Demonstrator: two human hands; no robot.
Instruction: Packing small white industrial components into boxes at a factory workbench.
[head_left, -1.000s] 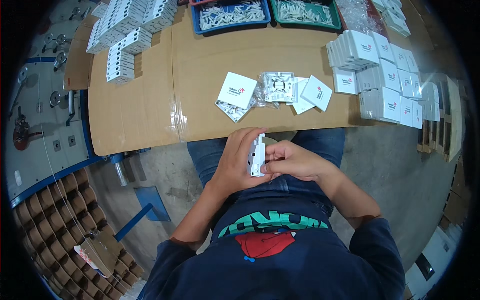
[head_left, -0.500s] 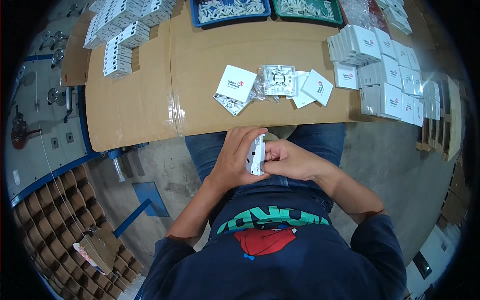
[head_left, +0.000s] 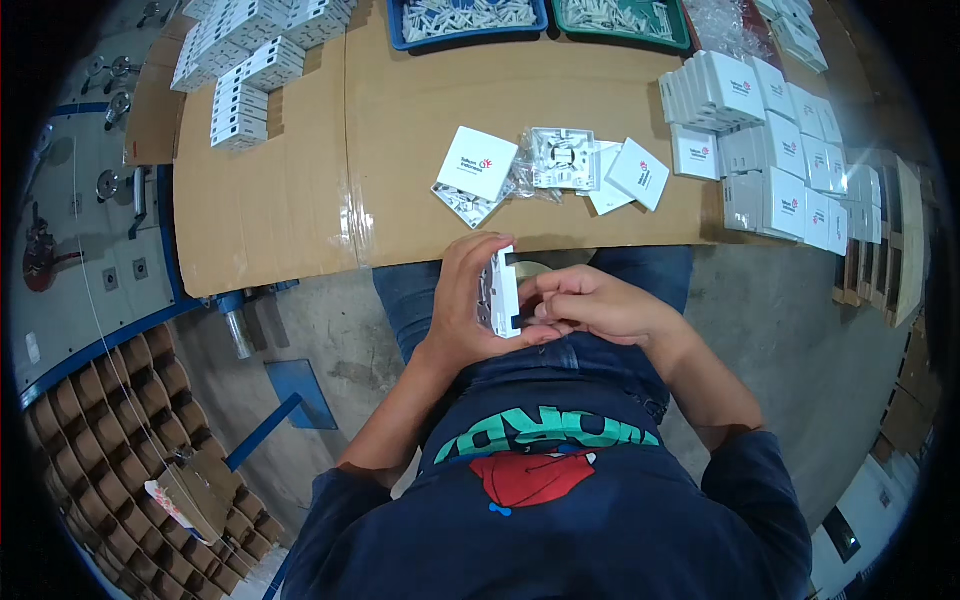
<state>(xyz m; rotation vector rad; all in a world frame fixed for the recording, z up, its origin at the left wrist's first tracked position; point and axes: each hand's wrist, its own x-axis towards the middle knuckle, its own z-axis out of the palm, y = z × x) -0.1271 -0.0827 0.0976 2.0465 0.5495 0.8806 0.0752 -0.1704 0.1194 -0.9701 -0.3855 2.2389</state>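
Observation:
My left hand (head_left: 470, 295) grips a small white plastic wall-plate box (head_left: 503, 291) edge-on, held over my lap just below the table's front edge. My right hand (head_left: 590, 305) is closed against the box's right side, fingertips pressing at its open face. On the cardboard-covered table (head_left: 300, 190) just above lie a white square cover (head_left: 477, 163), a clear bag with a white base part (head_left: 562, 158), and another white cover (head_left: 638, 173).
Stacks of white boxes (head_left: 775, 140) fill the table's right side, and more white parts (head_left: 245, 60) are stacked at the far left. A blue tray (head_left: 470, 15) and a green tray (head_left: 620, 15) hold small parts at the back. Cardboard dividers (head_left: 110, 440) lie on the floor at left.
The hands and the box stay over the lap; my right fingers have shifted slightly on the box's side. The view has tipped a little.

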